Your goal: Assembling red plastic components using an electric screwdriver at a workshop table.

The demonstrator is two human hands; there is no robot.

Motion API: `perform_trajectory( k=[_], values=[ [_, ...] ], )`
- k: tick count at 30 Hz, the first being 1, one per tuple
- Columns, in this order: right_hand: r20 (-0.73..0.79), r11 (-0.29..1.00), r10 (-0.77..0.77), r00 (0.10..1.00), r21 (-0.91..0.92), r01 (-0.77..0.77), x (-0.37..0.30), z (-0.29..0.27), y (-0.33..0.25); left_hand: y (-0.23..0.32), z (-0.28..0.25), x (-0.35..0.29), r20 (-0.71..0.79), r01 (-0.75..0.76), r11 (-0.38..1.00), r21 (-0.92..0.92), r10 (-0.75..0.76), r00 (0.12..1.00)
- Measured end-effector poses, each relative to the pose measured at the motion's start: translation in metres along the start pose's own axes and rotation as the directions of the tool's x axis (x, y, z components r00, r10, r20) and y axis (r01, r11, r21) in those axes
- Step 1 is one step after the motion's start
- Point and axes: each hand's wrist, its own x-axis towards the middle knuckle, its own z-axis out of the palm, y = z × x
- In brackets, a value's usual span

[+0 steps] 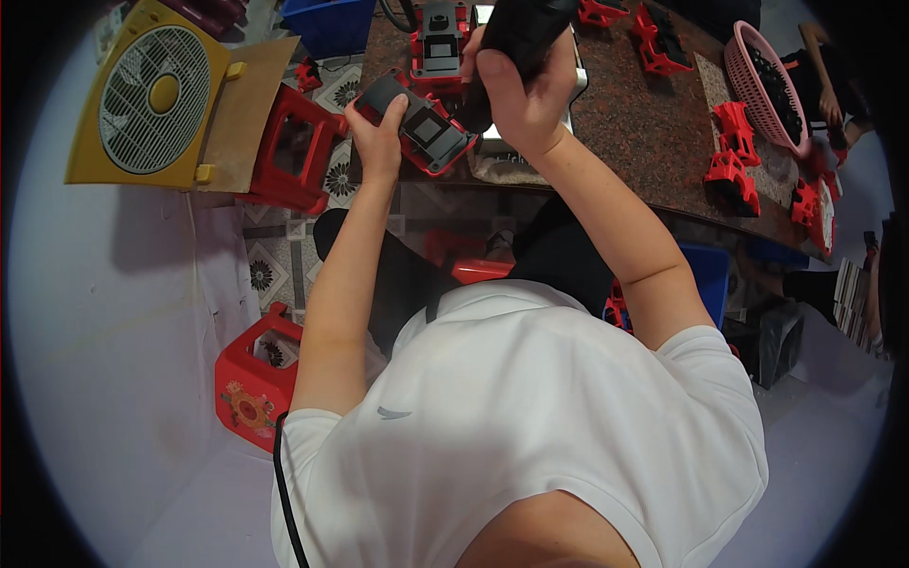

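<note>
**A black tool and a gray and red part, close together**

The left hand holds the gray and red part by one end. Its thumb lies on top, and the other fingers are mostly hidden under it. The part is at the near edge of the brown speckled table.

The right hand has its fingers curled around the black tool. The low end of the tool is right by the part's other end, but I cannot tell if they touch.

Just past the part is a second gray and red piece. On the right side of the table are red and black pieces and a pink basket with dark things in it. Another person's hand is near the basket. A yellow fan stands on the left, near a red stool.
</note>
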Motion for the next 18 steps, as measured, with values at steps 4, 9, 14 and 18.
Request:
perform_trajectory(
  k=[4,9,14,18],
  values=[
    [0.075,0.993,-0.098,0.992,-0.051,0.102,0.025,0.016,-0.027,0.006,0.0,-0.002,-0.002,-0.012,1.0,-0.006,0.012,1.0],
    [0.149,0.999,-0.026,0.988,0.023,0.023,0.024,0.006,-0.015,-0.001,0.001,0.004,-0.006,-0.038,0.999,0.02,0.038,0.999],
    [-0.023,0.94,0.256,0.966,0.24,-0.243,0.019,-0.024,-0.033,-0.002,-0.003,0.001,-0.01,-0.035,0.999,0.034,0.035,0.999],
    [-0.035,0.996,0.069,0.997,0.058,-0.067,0.005,-0.062,-0.022,0.0,0.001,0.001,-0.004,-0.068,0.996,0.064,0.068,0.998]
  ],
)
